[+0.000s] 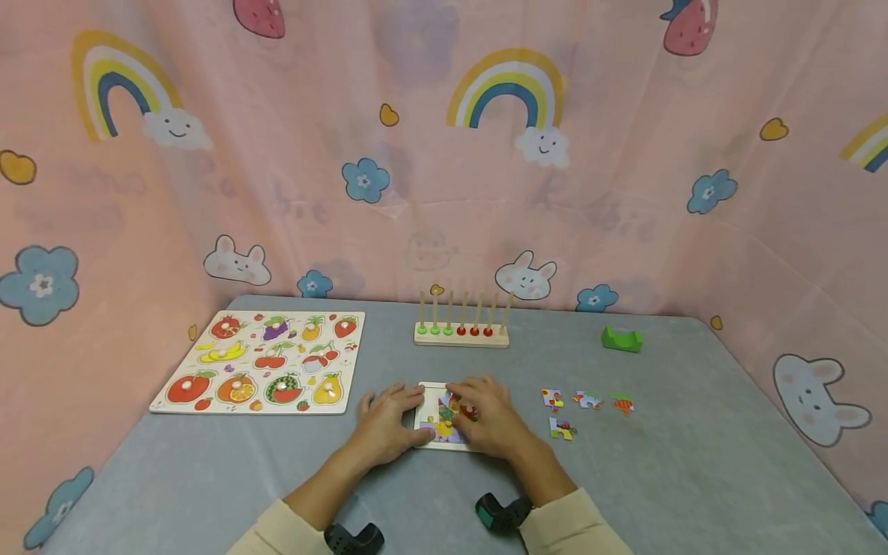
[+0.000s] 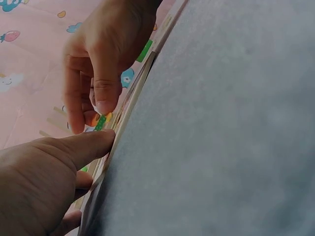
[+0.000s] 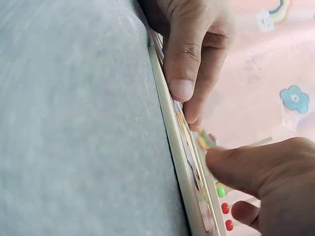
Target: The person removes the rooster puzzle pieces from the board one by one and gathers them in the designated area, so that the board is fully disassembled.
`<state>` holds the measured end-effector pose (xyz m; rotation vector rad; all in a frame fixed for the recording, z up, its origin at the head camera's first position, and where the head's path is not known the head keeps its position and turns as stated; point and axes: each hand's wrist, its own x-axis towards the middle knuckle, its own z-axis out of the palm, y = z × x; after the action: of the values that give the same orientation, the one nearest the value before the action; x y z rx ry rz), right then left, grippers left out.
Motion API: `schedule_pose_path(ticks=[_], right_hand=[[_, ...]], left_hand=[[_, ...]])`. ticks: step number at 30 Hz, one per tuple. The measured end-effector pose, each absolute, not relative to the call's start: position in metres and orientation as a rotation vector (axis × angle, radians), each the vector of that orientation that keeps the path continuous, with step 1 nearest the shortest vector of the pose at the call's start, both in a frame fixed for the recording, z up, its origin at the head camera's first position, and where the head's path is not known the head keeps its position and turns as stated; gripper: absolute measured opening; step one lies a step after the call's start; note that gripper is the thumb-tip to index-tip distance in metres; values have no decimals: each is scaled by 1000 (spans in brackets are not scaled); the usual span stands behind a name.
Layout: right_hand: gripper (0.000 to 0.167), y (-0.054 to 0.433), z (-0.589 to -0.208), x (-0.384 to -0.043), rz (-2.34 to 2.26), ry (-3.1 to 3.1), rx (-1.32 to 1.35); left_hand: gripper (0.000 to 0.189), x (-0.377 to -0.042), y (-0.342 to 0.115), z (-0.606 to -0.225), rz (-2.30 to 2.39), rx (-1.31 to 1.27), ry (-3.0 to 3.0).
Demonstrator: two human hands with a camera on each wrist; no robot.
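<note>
A small jigsaw puzzle board (image 1: 418, 417) with a pale wooden frame lies between both hands, some colourful pieces set in it. My left hand (image 1: 386, 425) holds the board at its left side, thumb on the near part of the frame and fingers toward the far side. Over the right part of the board, my right hand (image 1: 491, 420) pinches a green and yellow puzzle piece (image 2: 102, 122) between thumb and fingers, close over the board. The right hand hides part of the board. Loose puzzle pieces (image 1: 553, 398) lie to the right on the grey table.
A fruit peg puzzle (image 1: 253, 401) lies at the left. Behind the hands stands a wooden counting rack (image 1: 461, 339) with green and red beads on rods. A green curved block (image 1: 622, 340) sits at the back right. A pink printed curtain (image 1: 430, 216) surrounds the table.
</note>
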<state>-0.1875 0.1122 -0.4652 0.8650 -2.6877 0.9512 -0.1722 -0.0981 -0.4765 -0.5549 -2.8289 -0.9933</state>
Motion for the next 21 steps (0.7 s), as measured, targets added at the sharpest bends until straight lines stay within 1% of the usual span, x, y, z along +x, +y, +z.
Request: schedule_pose_path(ticks=[7, 14, 21], right_hand=[[38, 114, -457, -187, 1012, -2655, 878], [38, 125, -449, -185, 1032, -2678, 882], [39, 136, -441, -182, 1047, -2722, 829]], left_hand=[[60, -173, -100, -478, -984, -558, -2834], [59, -173, -99, -480, -979, -562, -2831], [60, -173, -100, -478, -995, -551, -2844]])
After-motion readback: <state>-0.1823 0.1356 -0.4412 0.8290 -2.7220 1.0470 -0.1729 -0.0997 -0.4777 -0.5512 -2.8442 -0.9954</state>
